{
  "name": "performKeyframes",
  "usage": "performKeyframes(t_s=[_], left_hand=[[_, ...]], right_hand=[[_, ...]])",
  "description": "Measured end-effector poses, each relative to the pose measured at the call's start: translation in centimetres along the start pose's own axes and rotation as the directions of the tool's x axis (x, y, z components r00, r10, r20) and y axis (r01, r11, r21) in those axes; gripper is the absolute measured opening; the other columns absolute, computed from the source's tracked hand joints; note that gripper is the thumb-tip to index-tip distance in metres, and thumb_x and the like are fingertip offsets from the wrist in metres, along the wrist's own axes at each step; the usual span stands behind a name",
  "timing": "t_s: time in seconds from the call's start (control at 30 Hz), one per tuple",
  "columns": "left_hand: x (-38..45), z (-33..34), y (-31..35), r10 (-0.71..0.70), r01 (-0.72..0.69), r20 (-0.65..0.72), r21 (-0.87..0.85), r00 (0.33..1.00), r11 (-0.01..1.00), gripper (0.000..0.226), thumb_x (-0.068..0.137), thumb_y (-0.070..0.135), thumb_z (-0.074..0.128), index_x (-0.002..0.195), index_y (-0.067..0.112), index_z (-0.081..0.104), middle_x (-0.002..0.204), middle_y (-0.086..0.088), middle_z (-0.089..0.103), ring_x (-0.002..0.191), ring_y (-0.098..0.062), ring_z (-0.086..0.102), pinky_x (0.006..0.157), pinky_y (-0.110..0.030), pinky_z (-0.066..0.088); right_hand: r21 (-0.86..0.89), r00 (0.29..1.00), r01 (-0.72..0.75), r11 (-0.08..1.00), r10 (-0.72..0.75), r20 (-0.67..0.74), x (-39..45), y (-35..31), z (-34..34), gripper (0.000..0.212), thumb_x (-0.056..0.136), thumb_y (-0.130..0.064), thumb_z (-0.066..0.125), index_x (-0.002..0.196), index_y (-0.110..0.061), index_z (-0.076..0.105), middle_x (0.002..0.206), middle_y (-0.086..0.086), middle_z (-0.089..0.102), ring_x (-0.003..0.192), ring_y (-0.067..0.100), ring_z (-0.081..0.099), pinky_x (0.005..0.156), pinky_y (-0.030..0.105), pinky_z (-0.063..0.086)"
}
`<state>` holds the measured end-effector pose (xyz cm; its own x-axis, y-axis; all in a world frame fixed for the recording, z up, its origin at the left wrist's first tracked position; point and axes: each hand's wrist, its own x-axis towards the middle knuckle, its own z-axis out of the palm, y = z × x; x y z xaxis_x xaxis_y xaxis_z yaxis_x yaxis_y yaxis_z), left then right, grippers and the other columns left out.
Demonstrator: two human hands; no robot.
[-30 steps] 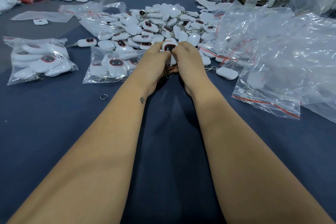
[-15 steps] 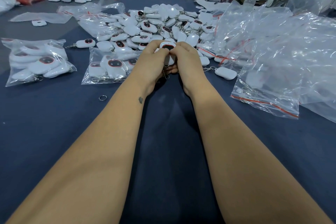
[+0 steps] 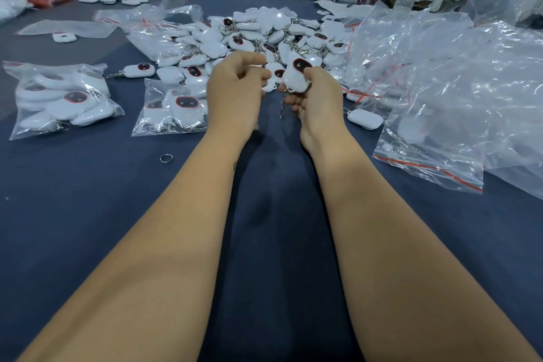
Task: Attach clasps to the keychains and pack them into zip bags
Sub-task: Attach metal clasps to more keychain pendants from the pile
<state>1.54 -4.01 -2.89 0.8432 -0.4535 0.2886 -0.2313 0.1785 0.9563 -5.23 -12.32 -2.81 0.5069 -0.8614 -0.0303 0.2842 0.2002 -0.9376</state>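
Clasp step ongoing: right hand (image 3: 316, 97) grips keychain (image 3: 298, 75), left hand (image 3: 235, 91) curled, contents unclear; next prob bagging.

even cool light, bag glare, wide-angle edge distortion

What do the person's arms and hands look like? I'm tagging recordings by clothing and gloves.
Both forearms are bare, with no sleeves in view. The left hand and right hand wear no gloves; no rings or watch show. A small dark mark sits on the left forearm near the wrist.

Right hand (image 3: 316, 94) grips white keychain (image 3: 297, 75); left hand (image 3: 235, 91) curled beside.
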Motion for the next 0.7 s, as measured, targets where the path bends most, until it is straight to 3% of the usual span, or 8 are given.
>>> performKeyframes(t_s=[0.1, 0.2, 0.3, 0.43, 0.5, 0.57, 0.63, 0.7], left_hand=[[0.1, -1.0, -0.2, 0.132, -0.082, -0.131, 0.331, 0.983, 0.940, 0.022, 0.087, 0.011, 0.048, 0.091, 0.027, 0.061, 0.088, 0.009, 0.066, 0.084, -0.016, 0.063, 0.079, -0.037, 0.053], [-0.1, -1.2, -0.8, 0.154, -0.135, 0.025, 0.632, 0.988, 0.763, 0.029, 0.087, 0.023, 0.055, 0.116, 0.022, 0.055, 0.098, 0.005, 0.063, 0.090, -0.019, 0.057, 0.070, -0.033, 0.041], [-0.3, -0.9, -1.4, 0.101, -0.179, 0.148, 0.788, 0.984, 0.589, 0.047, 0.084, 0.023, 0.061, 0.129, 0.018, 0.047, 0.101, -0.001, 0.060, 0.096, -0.026, 0.055, 0.069, -0.032, 0.033], [0.0, -1.2, -1.2, 0.071, -0.087, 0.053, 0.736, 0.996, 0.671, 0.038, 0.085, 0.017, 0.057, 0.123, 0.018, 0.054, 0.108, -0.005, 0.067, 0.104, -0.028, 0.058, 0.071, -0.032, 0.038], [-0.1, -1.2, -1.1, 0.076, -0.077, 0.034, 0.706, 0.997, 0.704, 0.033, 0.086, 0.018, 0.057, 0.119, 0.017, 0.056, 0.106, -0.005, 0.067, 0.102, -0.027, 0.058, 0.072, -0.031, 0.039], [-0.3, -1.1, -0.9, 0.060, -0.047, -0.001, 0.613, 0.998, 0.788, 0.030, 0.083, 0.014, 0.055, 0.113, 0.018, 0.058, 0.097, -0.003, 0.067, 0.091, -0.025, 0.060, 0.070, -0.031, 0.041], [-0.2, -0.9, -0.7, -0.019, 0.033, -0.039, 0.406, 0.999, 0.913, 0.029, 0.079, 0.010, 0.054, 0.106, 0.020, 0.057, 0.079, 0.001, 0.065, 0.070, -0.023, 0.062, 0.063, -0.031, 0.046], [0.0, -0.9, -0.4, -0.099, 0.108, -0.058, 0.186, 0.993, 0.977, 0.028, 0.079, 0.006, 0.054, 0.103, 0.021, 0.056, 0.070, 0.003, 0.061, 0.054, -0.018, 0.058, 0.054, -0.027, 0.044]], right_hand=[[0.054, 1.000, -0.030, 0.998, 0.030, -0.003, 0.2, -0.1, -0.2, 0.017, 0.095, -0.018, 0.047, 0.100, -0.008, 0.059, 0.063, 0.005, 0.068, 0.046, 0.011, 0.056, 0.053, 0.021, 0.041], [0.130, 1.000, -0.028, 0.991, 0.029, -0.003, 0.2, -0.1, -0.2, 0.029, 0.093, -0.013, 0.050, 0.116, 0.002, 0.058, 0.073, 0.010, 0.069, 0.053, 0.014, 0.059, 0.059, 0.024, 0.047], [0.209, 0.998, -0.021, 0.978, 0.010, 0.054, 0.0, -0.1, -0.2, 0.024, 0.093, -0.009, 0.051, 0.115, 0.002, 0.056, 0.088, 0.016, 0.068, 0.060, 0.016, 0.063, 0.065, 0.025, 0.050], [0.224, 0.982, -0.028, 0.974, -0.014, 0.187, -0.3, -0.1, -0.1, 0.015, 0.096, -0.011, 0.052, 0.110, -0.006, 0.053, 0.107, 0.019, 0.064, 0.081, 0.019, 0.064, 0.073, 0.025, 0.049], [0.218, 0.972, -0.035, 0.975, -0.017, 0.234, -0.5, 0.0, 0.1, 0.010, 0.097, -0.009, 0.051, 0.105, -0.005, 0.054, 0.106, 0.021, 0.065, 0.082, 0.022, 0.066, 0.074, 0.026, 0.052], [0.233, 0.960, -0.040, 0.972, -0.027, 0.279, -0.6, 0.0, 0.2, 0.007, 0.099, -0.004, 0.048, 0.104, -0.003, 0.054, 0.099, 0.022, 0.067, 0.078, 0.024, 0.069, 0.077, 0.030, 0.056], [0.250, 0.953, -0.057, 0.967, -0.023, 0.303, -0.8, 0.0, 0.4, 0.012, 0.100, -0.002, 0.046, 0.111, 0.000, 0.051, 0.094, 0.019, 0.068, 0.079, 0.025, 0.070, 0.082, 0.033, 0.056], [0.254, 0.950, -0.074, 0.964, -0.009, 0.313, -1.0, 0.1, 0.7, 0.013, 0.101, -0.001, 0.045, 0.113, -0.002, 0.049, 0.093, 0.017, 0.067, 0.082, 0.026, 0.069, 0.084, 0.033, 0.056]])
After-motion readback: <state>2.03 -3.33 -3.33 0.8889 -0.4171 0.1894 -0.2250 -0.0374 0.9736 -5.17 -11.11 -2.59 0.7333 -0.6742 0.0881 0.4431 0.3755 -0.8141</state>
